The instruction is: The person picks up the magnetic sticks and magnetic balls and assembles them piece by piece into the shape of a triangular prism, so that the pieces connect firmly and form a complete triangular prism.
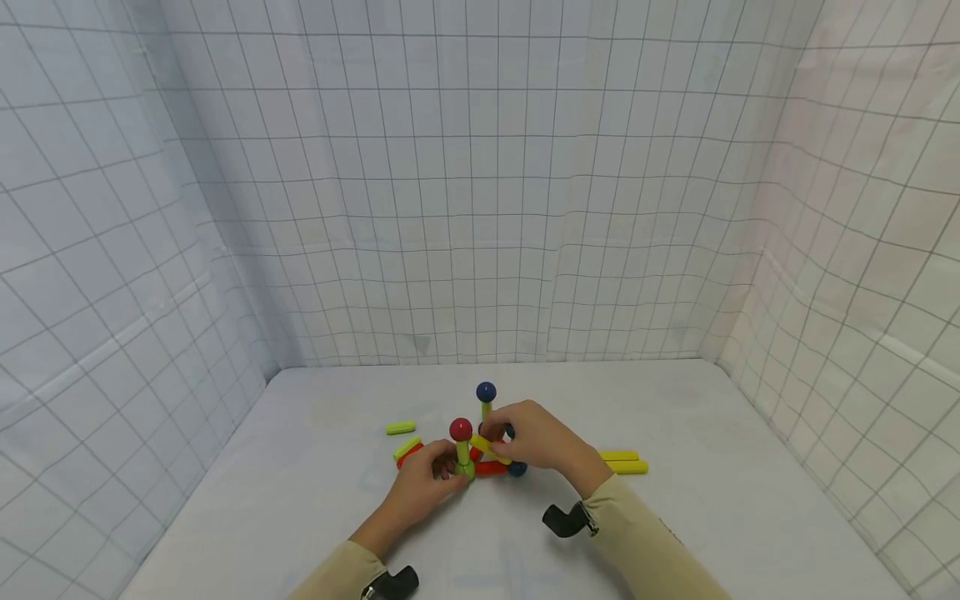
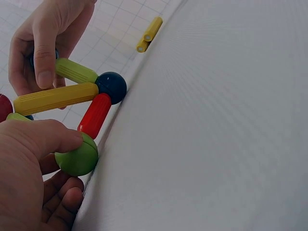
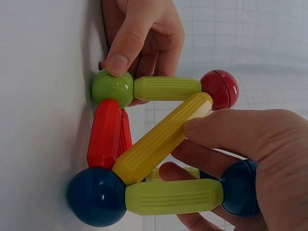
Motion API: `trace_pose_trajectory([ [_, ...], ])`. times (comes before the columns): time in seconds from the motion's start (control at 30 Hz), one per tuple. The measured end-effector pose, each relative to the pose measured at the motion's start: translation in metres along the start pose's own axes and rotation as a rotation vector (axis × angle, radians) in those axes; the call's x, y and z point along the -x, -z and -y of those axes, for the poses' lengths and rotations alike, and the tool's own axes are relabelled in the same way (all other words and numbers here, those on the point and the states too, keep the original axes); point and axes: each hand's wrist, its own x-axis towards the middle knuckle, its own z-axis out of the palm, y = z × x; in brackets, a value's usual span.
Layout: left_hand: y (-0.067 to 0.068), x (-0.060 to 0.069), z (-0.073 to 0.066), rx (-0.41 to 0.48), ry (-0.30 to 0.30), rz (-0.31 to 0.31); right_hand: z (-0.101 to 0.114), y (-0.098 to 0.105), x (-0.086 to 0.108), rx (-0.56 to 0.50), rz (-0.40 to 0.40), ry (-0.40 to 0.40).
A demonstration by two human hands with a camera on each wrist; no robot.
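Note:
My left hand (image 1: 422, 485) grips the green ball (image 3: 113, 89) at a base corner, thumb on top. From that ball a light green rod (image 3: 167, 88) rises to a red ball (image 3: 219, 89). With thumb and fingers my right hand (image 1: 542, 437) pinches a yellow rod (image 3: 161, 139), which slants from the lower dark blue ball (image 3: 96, 196) up to the red ball. A red rod (image 3: 104, 134) joins the green and lower blue balls. Another light green rod (image 3: 174, 196) rises to a blue ball (image 3: 239, 187) beside my right hand. Part of the back is hidden.
Two yellow rods (image 1: 622, 467) lie to the right on the white table (image 1: 712, 517). Left of the structure are a light green rod (image 1: 401, 427) and, nearer, another green rod (image 1: 407, 447) beside a red piece (image 1: 409, 455). Grid-patterned cloth walls (image 1: 450, 208) surround the table's back and sides.

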Motion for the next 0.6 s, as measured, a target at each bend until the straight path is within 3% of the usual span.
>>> trace_pose_trajectory([
  [0.4, 0.0005, -0.0007, 0.0006, 0.003, 0.016, 0.009, -0.0001, -0.0044, -0.0019, 0.115, -0.018, -0.025],
  [0.6, 0.0005, 0.0002, 0.0000, 0.004, 0.004, 0.013, -0.0008, -0.0057, -0.0013, 0.106, -0.017, -0.047],
])
